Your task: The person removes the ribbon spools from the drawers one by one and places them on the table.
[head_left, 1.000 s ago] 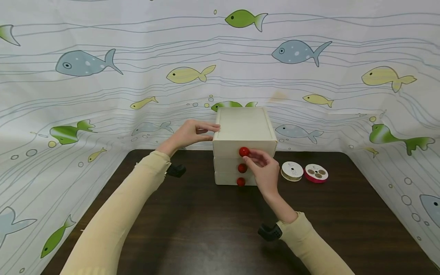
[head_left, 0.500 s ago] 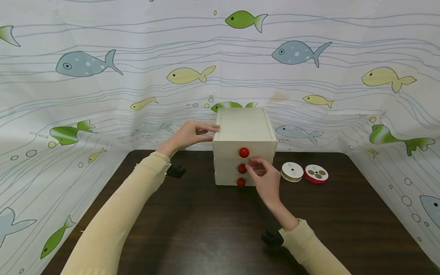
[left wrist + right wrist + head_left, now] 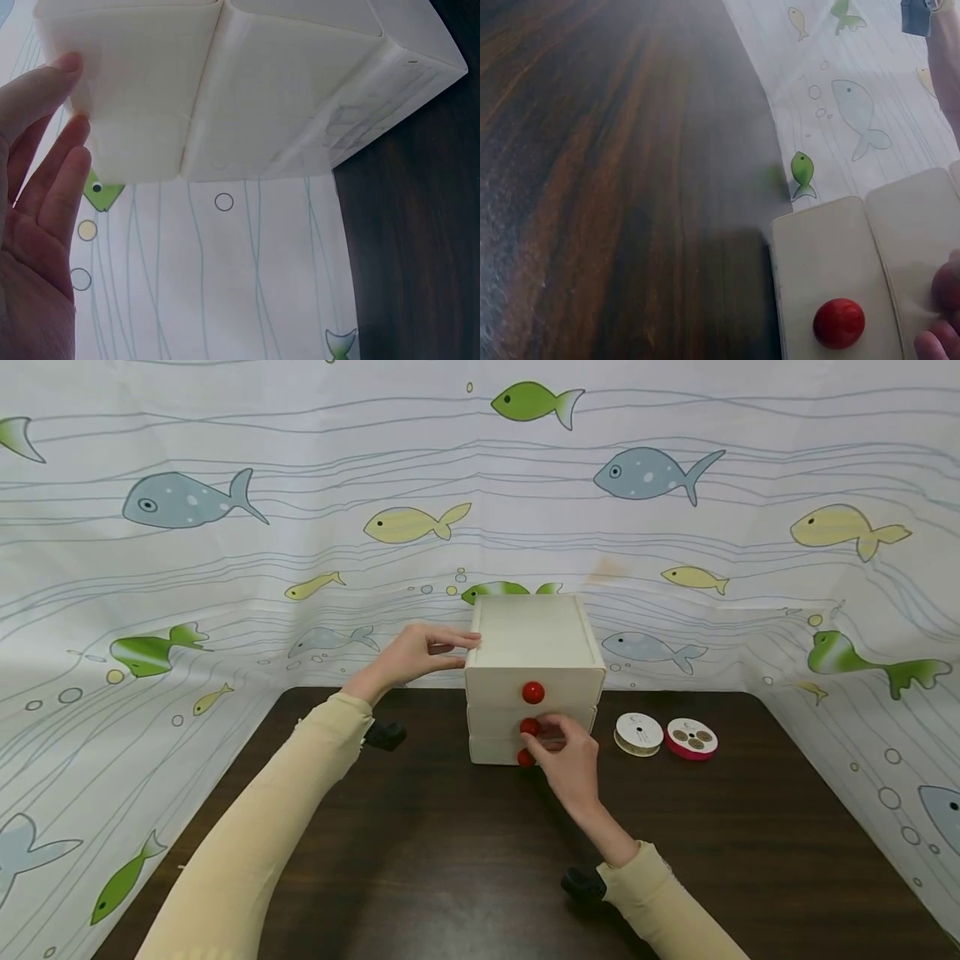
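A cream cabinet of three stacked drawers (image 3: 536,631) stands at the back of the table, each drawer front bearing a round red knob. My left hand (image 3: 412,652) steadies its upper left side with fairly straight fingers; in the left wrist view the fingertips (image 3: 79,161) touch the side wall near the top. My right hand (image 3: 570,764) has its index finger and thumb around the middle knob (image 3: 529,725), and the right wrist view shows fingers on either side of that knob (image 3: 946,286). The top knob (image 3: 533,692) is free. The bottom knob (image 3: 838,323) is untouched, partly covered in the head view.
Two ribbon spools lie right of the cabinet: a cream one (image 3: 638,734) and a pinkish-red one (image 3: 691,739). The dark wooden table (image 3: 450,860) runs back to a fish-patterned sheet (image 3: 300,460) behind and at both sides.
My right hand has gone from the top knob down to the middle one, its thumb now lower than half a second ago. The left hand and the cabinet have stayed put.
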